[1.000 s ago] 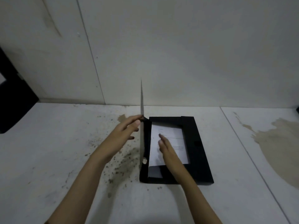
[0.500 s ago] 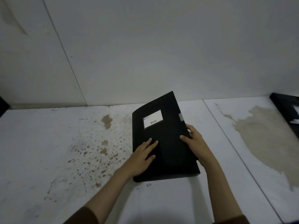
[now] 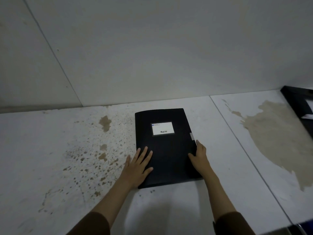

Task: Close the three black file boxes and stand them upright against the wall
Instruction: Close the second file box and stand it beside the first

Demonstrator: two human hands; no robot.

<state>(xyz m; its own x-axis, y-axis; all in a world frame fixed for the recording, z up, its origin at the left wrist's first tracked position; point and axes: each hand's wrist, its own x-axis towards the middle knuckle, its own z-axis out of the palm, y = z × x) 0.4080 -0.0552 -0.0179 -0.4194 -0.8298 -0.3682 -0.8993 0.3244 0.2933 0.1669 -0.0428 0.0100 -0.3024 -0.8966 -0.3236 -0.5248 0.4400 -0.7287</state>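
On the floor [image 3: 220, 192], file box [image 3: 166, 150] now flat (lid shut), both hands unmoved.

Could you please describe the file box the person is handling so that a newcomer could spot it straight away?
Start at the pale wall and drop to the stained floor below it. The closed box lies flat mid-floor, with the left hand on its lid and the right hand at its right edge. Unlike the open box at far right, it shows a white label.
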